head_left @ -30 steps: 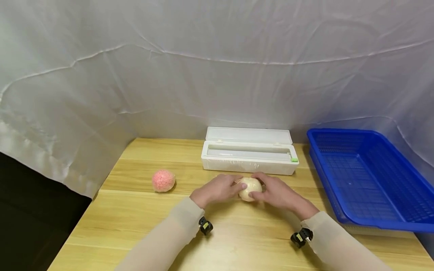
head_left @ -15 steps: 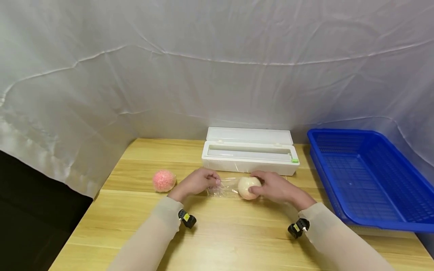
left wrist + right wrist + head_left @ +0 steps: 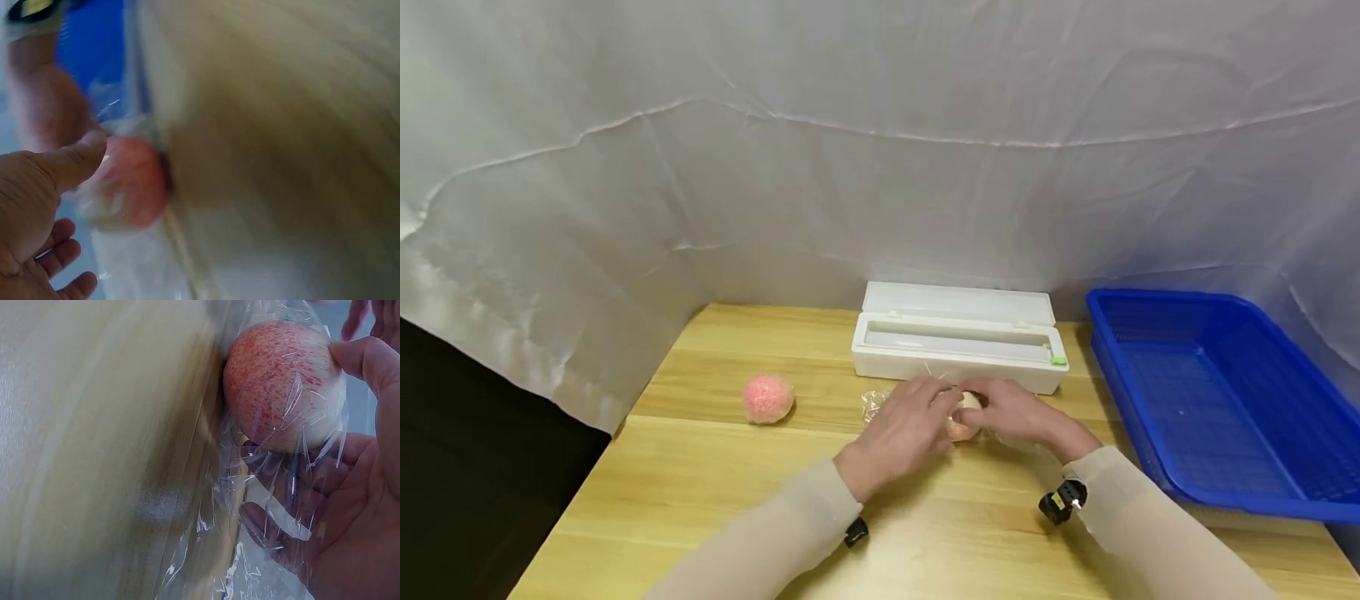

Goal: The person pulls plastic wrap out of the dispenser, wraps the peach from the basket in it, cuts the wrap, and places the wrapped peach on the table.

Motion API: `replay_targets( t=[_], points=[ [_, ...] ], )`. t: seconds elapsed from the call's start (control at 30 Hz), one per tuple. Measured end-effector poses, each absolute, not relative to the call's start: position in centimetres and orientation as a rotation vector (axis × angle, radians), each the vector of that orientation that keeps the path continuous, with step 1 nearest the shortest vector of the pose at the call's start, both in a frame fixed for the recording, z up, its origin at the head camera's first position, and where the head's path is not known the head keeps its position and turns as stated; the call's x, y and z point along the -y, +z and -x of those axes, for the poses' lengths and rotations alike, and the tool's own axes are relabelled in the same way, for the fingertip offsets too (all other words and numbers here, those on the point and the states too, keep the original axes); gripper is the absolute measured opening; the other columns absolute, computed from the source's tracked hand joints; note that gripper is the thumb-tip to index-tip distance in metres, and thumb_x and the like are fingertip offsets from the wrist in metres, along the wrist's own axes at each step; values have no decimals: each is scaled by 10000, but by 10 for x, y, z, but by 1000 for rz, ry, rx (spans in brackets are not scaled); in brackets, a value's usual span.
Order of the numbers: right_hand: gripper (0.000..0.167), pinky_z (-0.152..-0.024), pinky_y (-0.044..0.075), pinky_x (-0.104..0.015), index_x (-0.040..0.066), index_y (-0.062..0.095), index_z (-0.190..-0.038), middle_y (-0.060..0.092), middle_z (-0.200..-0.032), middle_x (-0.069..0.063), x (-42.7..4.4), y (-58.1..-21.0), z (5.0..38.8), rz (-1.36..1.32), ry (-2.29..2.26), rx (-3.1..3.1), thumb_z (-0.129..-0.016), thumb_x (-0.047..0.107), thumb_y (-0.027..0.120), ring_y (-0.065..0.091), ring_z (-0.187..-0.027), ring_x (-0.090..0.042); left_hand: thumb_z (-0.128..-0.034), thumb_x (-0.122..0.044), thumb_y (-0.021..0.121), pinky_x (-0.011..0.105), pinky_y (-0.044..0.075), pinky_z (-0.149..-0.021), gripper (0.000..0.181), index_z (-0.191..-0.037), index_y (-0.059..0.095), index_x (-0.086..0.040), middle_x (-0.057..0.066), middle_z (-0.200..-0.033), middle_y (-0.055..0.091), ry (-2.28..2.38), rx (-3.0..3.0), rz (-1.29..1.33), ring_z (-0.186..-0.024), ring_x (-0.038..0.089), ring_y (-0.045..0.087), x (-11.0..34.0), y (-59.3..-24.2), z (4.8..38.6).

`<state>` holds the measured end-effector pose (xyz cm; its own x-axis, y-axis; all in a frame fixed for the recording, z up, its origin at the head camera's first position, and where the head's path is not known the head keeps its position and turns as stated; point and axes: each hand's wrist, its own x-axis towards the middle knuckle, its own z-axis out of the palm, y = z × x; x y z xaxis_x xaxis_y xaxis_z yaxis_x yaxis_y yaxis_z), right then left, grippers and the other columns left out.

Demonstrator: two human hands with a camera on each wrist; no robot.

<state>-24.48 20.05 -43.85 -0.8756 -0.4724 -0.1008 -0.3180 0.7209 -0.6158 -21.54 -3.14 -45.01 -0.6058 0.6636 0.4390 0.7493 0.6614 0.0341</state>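
A peach (image 3: 964,427), pale on one side and speckled red on the other, lies on the wooden table under clear plastic film (image 3: 294,487). My right hand (image 3: 1018,411) holds it from the right, thumb on one side and fingers on the other. Over its left side reaches my left hand (image 3: 904,429), fingers apart and loosely bent. In the left wrist view, blurred, the left thumb passes in front of the peach (image 3: 137,181), and whether it touches cannot be told. Crumpled film (image 3: 872,403) shows beyond the left hand.
A speckled pink ball (image 3: 768,398) sits on the table to the left. Behind the hands stands a long white film dispenser (image 3: 955,357), its lid raised and a green slider at its right end. A blue plastic basket (image 3: 1165,475) stands at right.
My left hand first drew left, pulling film out from the peach, then came back right over it. The right hand has kept hold, and the peach's red side now shows more.
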Motion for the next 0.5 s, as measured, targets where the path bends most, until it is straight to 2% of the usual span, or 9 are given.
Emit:
replay_targets(
  t=[0.1,0.2,0.27,0.33,0.47,0.5],
  points=[
    [463,-767,509,-346,121,684,-1317,714,-1079,-9,-198,-439,245,628,-883,-2682,-959,414,692,604,-890,-179,-800,-514,883,326,436,-1175,821,-1417,556,-82,33,-1361,635,-201,2494,1129,-1273,199,585,20,-460,217],
    [445,-771,508,-343,135,686,-1321,719,-1097,-9,-195,-443,244,608,-873,-2698,-978,417,664,607,-889,-178,-802,-499,883,290,495,-1097,772,-1380,569,-95,11,-1282,657,-206,2502,1118,-1196,175,620,18,-466,224],
    [466,-754,505,-346,142,672,-1349,717,-1034,3,-194,-443,240,605,-820,-2737,-1013,462,628,605,-855,-169,-815,-463,886,278,528,-1047,726,-1365,584,-96,8,-1246,672,-241,2505,1134,-1154,168,642,18,-465,227],
    [473,-801,532,-425,136,669,-1342,720,-1009,0,-193,-441,233,629,-673,-2854,-1039,493,599,635,-874,-194,-826,-451,882,279,541,-1026,699,-1357,598,-96,6,-1227,686,-271,2505,1156,-1129,165,658,16,-463,230],
    [527,-942,528,-603,65,665,-1325,741,-1140,-105,-191,-436,217,798,-301,-3164,-1018,493,662,687,-1075,-341,-847,-444,861,299,529,-1067,719,-1421,591,-105,8,-1241,707,-310,2613,1179,-1151,176,671,14,-452,239],
    [533,-984,506,-642,45,664,-1313,727,-1231,-132,-190,-438,214,848,-228,-3228,-993,469,707,670,-1156,-378,-856,-445,853,312,514,-1095,719,-1434,590,-107,13,-1273,708,-321,2659,1180,-1186,185,668,14,-449,242]
  ],
)
